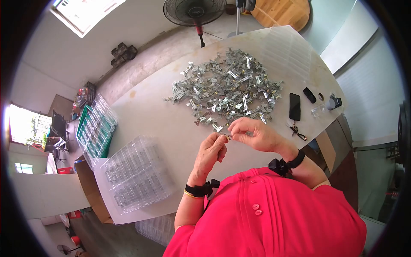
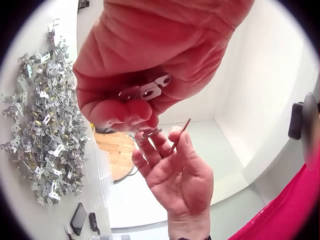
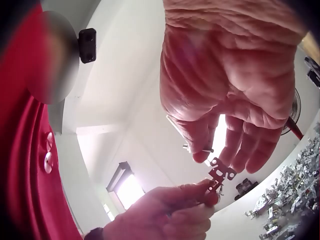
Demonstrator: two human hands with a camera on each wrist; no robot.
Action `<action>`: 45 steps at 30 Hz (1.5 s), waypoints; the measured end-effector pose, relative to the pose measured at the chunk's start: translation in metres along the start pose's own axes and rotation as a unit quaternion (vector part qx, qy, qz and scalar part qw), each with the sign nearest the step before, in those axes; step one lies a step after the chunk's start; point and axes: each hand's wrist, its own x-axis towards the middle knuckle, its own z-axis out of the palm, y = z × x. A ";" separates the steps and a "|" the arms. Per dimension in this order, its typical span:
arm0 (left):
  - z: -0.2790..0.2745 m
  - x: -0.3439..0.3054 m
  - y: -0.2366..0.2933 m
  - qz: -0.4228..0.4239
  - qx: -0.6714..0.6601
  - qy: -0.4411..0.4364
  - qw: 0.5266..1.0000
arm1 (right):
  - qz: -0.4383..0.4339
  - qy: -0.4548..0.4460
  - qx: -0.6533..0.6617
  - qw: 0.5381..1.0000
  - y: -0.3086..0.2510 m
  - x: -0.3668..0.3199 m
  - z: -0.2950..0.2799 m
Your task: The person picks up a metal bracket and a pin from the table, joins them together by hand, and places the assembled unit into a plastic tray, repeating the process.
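Over the table's near side, my left hand (image 1: 209, 150) and right hand (image 1: 256, 133) meet close together. Between thumb and forefinger, the left hand pinches a small metal bracket (image 3: 218, 172) with round holes. More flat metal pieces (image 2: 150, 92) lie under its curled fingers in the left wrist view. The right hand's thumb and forefinger pinch a thin metal strip (image 2: 180, 135), seen nearly edge-on, close to the bracket. Its other fingers are loosely bent. Just beyond both hands spreads a large pile of metal brackets (image 1: 231, 85).
Clear plastic trays (image 1: 137, 175) lie stacked on the left, with a green tray (image 1: 102, 137) behind them. On the right lie a phone (image 1: 295, 106), keys (image 1: 297, 132) and a small black device (image 1: 309, 95). A clear plastic sheet (image 1: 287, 51) covers the far right corner.
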 end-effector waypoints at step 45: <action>0.009 0.018 -0.015 0.138 0.031 0.063 0.988 | 0.137 0.064 0.006 0.989 -0.016 0.011 0.012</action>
